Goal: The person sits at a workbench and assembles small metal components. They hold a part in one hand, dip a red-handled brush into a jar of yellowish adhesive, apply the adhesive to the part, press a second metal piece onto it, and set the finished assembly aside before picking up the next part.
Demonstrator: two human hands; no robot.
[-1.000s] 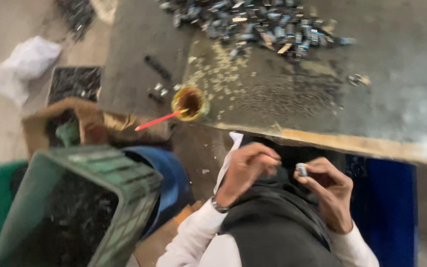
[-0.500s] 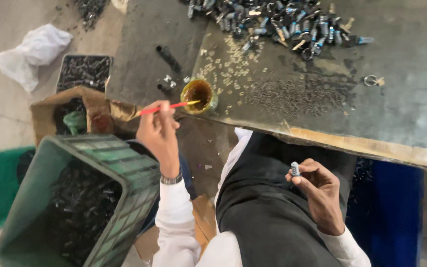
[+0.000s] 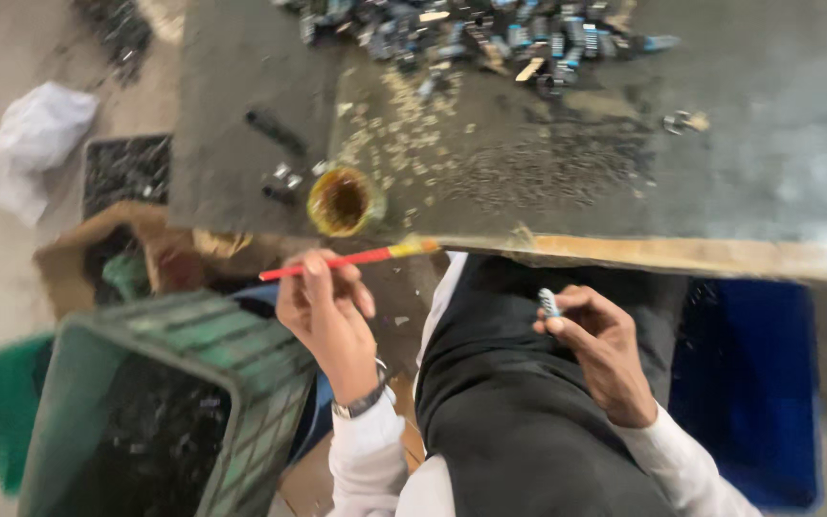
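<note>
Red-handled brush (image 3: 346, 259), green crate (image 3: 169, 393), seemingly amber-filled cup (image 3: 342, 202).

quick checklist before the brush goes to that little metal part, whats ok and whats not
1. Left hand grips the red brush: ok.
2. Right hand holds the small metal part at its fingertips: ok.
3. Brush tip loaded: cannot tell, blurred.
4. Small pot upright on the table: ok.
5. Pot away from the table edge: not ok, it sits close to it.
</note>
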